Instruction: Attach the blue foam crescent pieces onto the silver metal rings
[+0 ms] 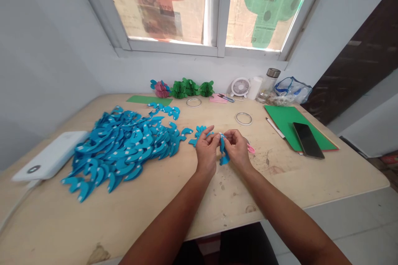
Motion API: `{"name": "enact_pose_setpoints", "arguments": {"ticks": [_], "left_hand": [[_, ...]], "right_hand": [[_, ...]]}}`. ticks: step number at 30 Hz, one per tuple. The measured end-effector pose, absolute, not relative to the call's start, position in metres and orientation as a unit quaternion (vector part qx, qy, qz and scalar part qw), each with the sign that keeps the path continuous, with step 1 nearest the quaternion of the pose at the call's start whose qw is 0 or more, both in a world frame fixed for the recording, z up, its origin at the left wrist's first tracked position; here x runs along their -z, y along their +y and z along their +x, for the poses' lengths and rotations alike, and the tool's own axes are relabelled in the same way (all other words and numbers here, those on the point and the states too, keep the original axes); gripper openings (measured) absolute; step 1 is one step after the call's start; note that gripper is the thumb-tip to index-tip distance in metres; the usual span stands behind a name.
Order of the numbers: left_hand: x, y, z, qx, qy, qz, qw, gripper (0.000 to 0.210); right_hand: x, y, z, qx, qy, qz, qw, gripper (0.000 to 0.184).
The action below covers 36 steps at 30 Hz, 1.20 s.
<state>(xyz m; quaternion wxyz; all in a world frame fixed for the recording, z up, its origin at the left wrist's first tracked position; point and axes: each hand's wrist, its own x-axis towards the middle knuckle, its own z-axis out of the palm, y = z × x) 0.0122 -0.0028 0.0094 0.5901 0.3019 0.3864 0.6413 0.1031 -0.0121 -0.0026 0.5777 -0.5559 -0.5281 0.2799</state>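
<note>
Left hand (207, 151): grip pinched on the upper end of a blue strip (224, 160), fingertips close to those opposite.
Right hand (237, 150): grip pinched on the same strip, from the other side.
Strip: held between both hands, over the middle of the worktop (161, 221); lower end hangs curled.
Behind left hand: blue paper (200, 131), partly hidden.
Beside right hand: pink loop (251, 149); rest of it hidden.
Pile (124, 145): curved blue pieces with white squares, heaped left of the hands.
Left end: white device (51, 155), cable attached, beside the pile.
Beyond hands: near ring (243, 124), lying flat; far ring (194, 107), likewise.
Back edge: pink-and-blue flower (161, 89), three green flowers (190, 87), then fan (241, 87), bottle (266, 87), bag (294, 89).
Right side: phone (307, 140) on green sheet (281, 119); pen (275, 128) along its left edge.
</note>
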Motion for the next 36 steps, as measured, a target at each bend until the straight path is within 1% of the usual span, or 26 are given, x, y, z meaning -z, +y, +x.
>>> {"name": "enact_pose_setpoints", "arguments": {"ticks": [5, 14, 19, 24, 31, 36], "left_hand": [[-0.011, -0.003, 0.011, -0.637, 0.391, 0.298, 0.594, 0.052], [-0.012, -0.005, 0.013, -0.632, 0.388, 0.297, 0.601, 0.052], [-0.013, -0.006, 0.013, -0.626, 0.401, 0.308, 0.594, 0.053], [-0.014, -0.005, 0.012, -0.646, 0.401, 0.311, 0.570, 0.054], [-0.017, -0.005, 0.009, -0.639, 0.407, 0.386, 0.526, 0.053], [-0.019, -0.007, 0.008, -0.622, 0.399, 0.422, 0.526, 0.052]], "right_hand": [[-0.005, -0.017, 0.100, -0.318, -0.528, -0.532, 0.581, 0.016], [0.003, -0.013, 0.099, -0.327, -0.503, -0.537, 0.593, 0.019], [0.001, -0.014, 0.099, -0.339, -0.510, -0.518, 0.597, 0.015], [-0.002, -0.014, 0.098, -0.360, -0.507, -0.504, 0.599, 0.016], [-0.006, -0.013, 0.108, -0.359, -0.483, -0.524, 0.603, 0.018], [-0.008, -0.014, 0.111, -0.371, -0.485, -0.526, 0.592, 0.019]]}}
